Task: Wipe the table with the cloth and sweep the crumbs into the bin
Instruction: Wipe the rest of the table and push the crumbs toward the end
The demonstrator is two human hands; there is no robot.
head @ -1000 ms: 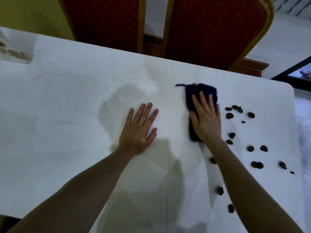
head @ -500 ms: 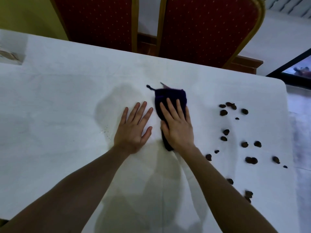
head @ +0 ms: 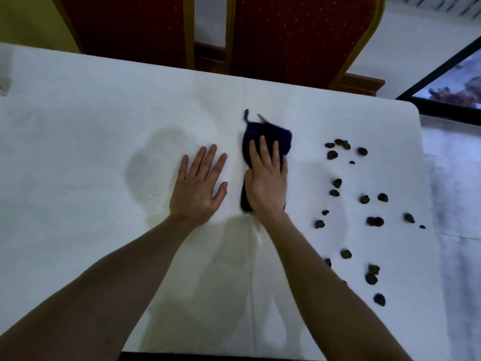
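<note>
Much of the cloth (head: 268, 136) lay hidden under the right hand (head: 265, 183), and no bin was in view. Two red chairs (head: 299, 35) stood behind the white table (head: 78, 126), their tops cut off. Dark crumbs (head: 364, 199) lay scattered to the right, apart from the cloth. The cloth was dark purple, bunched, mid-table. The right hand pressed it with straight fingers; the left hand (head: 197, 188) rested flat, fingers spread, just beside
</note>
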